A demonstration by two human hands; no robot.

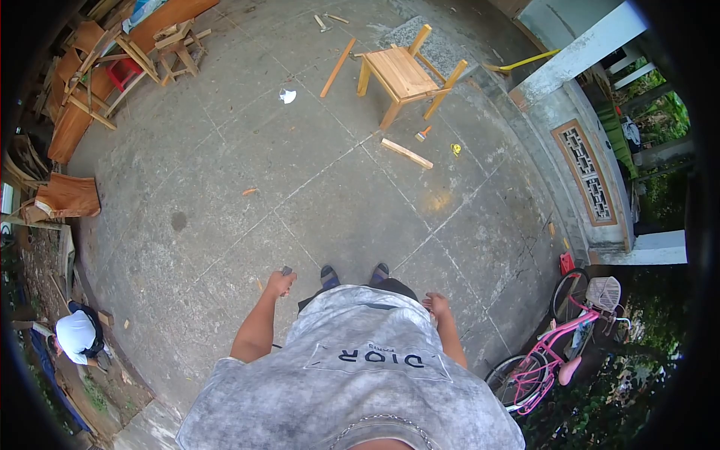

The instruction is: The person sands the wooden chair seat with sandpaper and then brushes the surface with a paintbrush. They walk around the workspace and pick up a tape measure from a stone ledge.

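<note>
Hands hang by the hips: left hand [281, 283] grips a small dark object [286, 270], too small to identify; right hand [436, 304] loosely curled, empty. Pale wooden chair [406, 75] stands well ahead on the concrete floor [330, 195].

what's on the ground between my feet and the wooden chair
Mostly bare concrete in the head view. Just short of the chair lie a plank and a small hammer; nothing else lies beyond the feet.
</note>
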